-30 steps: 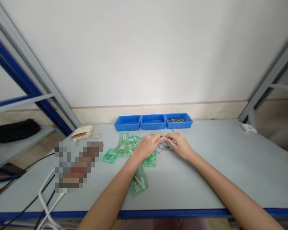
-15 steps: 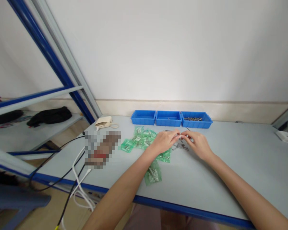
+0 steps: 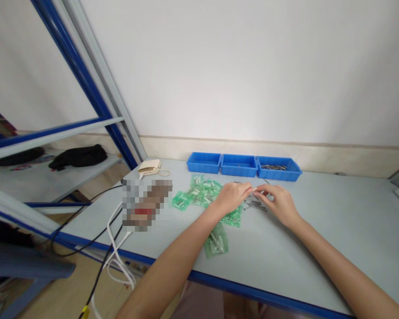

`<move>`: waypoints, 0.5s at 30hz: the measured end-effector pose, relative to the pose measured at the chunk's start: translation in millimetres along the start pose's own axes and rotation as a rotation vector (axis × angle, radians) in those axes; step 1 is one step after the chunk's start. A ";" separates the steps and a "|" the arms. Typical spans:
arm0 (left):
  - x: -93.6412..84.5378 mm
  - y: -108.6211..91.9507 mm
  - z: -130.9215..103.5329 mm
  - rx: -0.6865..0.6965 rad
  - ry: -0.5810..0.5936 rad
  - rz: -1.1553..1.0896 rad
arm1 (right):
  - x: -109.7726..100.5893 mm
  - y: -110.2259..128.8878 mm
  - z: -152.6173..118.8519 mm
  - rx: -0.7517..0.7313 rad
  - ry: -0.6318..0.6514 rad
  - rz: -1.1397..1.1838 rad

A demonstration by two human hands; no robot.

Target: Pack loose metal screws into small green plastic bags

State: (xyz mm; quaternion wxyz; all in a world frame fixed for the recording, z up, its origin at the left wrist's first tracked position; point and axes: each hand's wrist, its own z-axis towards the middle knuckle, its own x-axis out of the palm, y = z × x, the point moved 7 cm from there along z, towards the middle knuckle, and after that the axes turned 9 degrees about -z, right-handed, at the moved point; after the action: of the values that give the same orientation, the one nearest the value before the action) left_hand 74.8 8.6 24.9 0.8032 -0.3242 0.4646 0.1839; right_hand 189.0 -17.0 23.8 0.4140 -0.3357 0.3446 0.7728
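My left hand (image 3: pixel 233 196) and my right hand (image 3: pixel 278 202) meet fingertip to fingertip over the table, both pinched around something too small to make out. Beneath and between them lie loose metal screws (image 3: pixel 257 205). Several green plastic bags with metal pieces inside (image 3: pixel 199 191) are spread left of and partly under my left hand. One more green bag (image 3: pixel 217 241) lies nearer the table's front edge, below my left wrist.
Three blue bins stand along the wall: a left bin (image 3: pixel 204 162), a middle bin (image 3: pixel 238 165) and a right bin (image 3: pixel 279 168) holding screws. A cream device (image 3: pixel 149 167), a blurred-out object (image 3: pixel 148 206) and white cables (image 3: pixel 112 230) are at the left.
The whole view has shifted slightly, so the bins and bags appear farther right. My hands stay together, with their fingertips a little closer.
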 end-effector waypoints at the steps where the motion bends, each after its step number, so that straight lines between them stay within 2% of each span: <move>1: -0.4 -0.8 -0.2 0.010 -0.003 -0.010 | -0.8 -0.1 0.0 -0.005 -0.009 -0.025; 8: -4.4 -1.0 -1.4 0.047 -0.029 -0.071 | -5.8 -3.0 1.5 0.018 0.010 -0.069; 13: -3.8 -1.1 -1.6 0.092 -0.057 -0.006 | -1.6 0.3 1.8 -0.017 0.096 -0.038; 15: -2.1 -3.3 -1.7 0.130 -0.034 0.032 | 0.8 1.1 1.7 -0.027 0.134 -0.022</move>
State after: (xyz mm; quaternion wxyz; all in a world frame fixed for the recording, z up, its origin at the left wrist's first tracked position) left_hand 74.7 5.1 27.3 0.8274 -0.2608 0.4668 0.1718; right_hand 187.2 -15.7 24.4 0.3940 -0.3959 0.3575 0.7485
